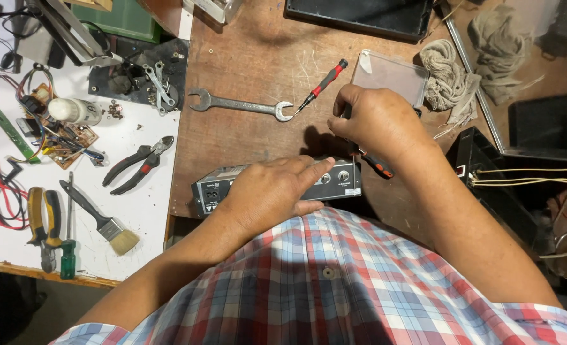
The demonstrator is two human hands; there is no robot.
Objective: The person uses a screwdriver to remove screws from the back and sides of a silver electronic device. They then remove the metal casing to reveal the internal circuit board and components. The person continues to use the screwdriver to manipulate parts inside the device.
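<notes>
My left hand (267, 191) lies flat, fingers together, on one grey metal device (277, 185) at the near edge of the brown table (245, 70); my right hand (379, 121) pinches one orange-handled screwdriver (378, 166) just behind it; one red-black screwdriver (324, 84) touches one wrench (239, 103); one clear plastic box (392, 76) seems empty.

Your left hand (272, 191) lies palm down, fingers (318, 171) stretched rightward, forearm bare. Your right hand (376, 121) is curled into a loose fist, knuckles up, wrist bent inward.
</notes>
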